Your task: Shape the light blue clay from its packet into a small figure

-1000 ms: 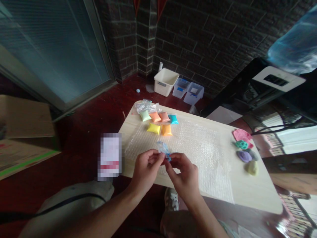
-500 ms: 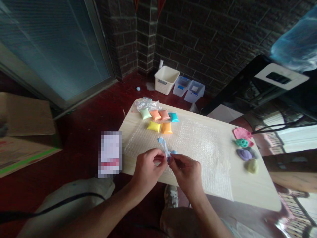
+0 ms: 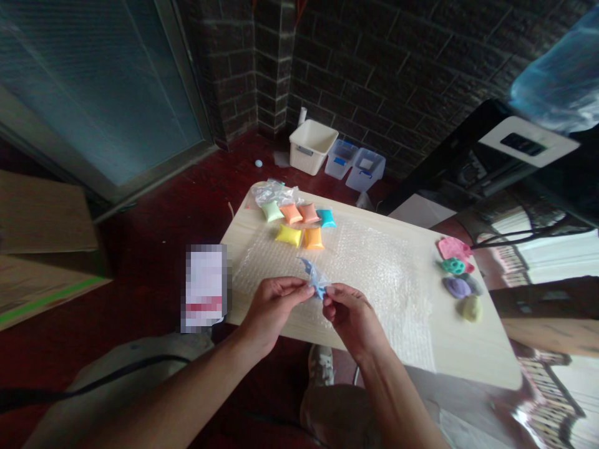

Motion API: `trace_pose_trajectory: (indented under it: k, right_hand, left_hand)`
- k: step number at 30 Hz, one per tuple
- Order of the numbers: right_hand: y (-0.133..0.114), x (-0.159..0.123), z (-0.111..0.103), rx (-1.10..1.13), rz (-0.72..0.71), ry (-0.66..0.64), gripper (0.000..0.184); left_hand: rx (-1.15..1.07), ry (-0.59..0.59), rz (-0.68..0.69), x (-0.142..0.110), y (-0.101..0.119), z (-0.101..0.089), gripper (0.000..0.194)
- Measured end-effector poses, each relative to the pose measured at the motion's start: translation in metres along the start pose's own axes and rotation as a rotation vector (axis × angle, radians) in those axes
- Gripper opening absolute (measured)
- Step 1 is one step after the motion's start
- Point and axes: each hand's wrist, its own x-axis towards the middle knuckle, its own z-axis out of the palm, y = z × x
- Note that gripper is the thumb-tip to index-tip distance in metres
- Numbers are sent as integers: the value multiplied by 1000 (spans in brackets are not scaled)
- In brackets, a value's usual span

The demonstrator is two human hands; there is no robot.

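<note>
The left hand [image 3: 274,308] and right hand [image 3: 356,318] each have a grip clamped on 1 crumpled blue-and-clear plastic bag [image 3: 314,275] above clear bubble-wrap sheeting [image 3: 379,268].

on the surface [image 3: 472,349], bubble wrap [image 3: 379,287] is spread; six packets [image 3: 307,213] are set far left, before a bag [image 3: 281,196]. clay pieces [image 3: 457,287] are lined along the right edge. behind, on the floor [image 3: 145,237], three bins [image 3: 337,167] are placed. a wrapper [image 3: 316,278] is held between the hands [image 3: 272,308].
</note>
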Motion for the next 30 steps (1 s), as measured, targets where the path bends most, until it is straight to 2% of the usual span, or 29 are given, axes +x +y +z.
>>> trace_pose_trajectory:
  k: [5, 8, 13, 18, 20, 23, 26, 28, 30]
  right_hand:
    - [0, 4, 3, 3, 1, -66, 31]
    - [2, 2, 5, -21, -31, -59, 33]
    - [7, 0, 2, -146, -91, -7, 26]
    - [6, -1, -2, -318, -119, -21, 22]
    - [1, -4, -4, -532, -223, -18, 19]
    - [-5, -11, -4, -879, -466, -35, 13]
    - [-6, -16, -2, -1011, -607, -58, 16]
    - [-5, -17, 0, -961, -559, -62, 20]
    - [-2, -16, 1, -808, -419, -60, 24]
  left_hand:
    - [-47, -52, -46, 1, 3, -3, 12]
    - [21, -68, -1, 1, 4, -3, 11]
    - [223, 38, 129, 0, -2, -7, 15]
    - [559, 100, 400, -3, 0, -10, 6]
    - [677, 102, 475, -4, 2, -10, 11]
    - [814, 36, 500, -5, 2, -10, 17]
    - [911, -7, 479, -5, 0, -11, 18]
    - [920, 9, 434, -5, -2, -11, 16]
    - [891, 43, 372, -4, -2, -11, 12]
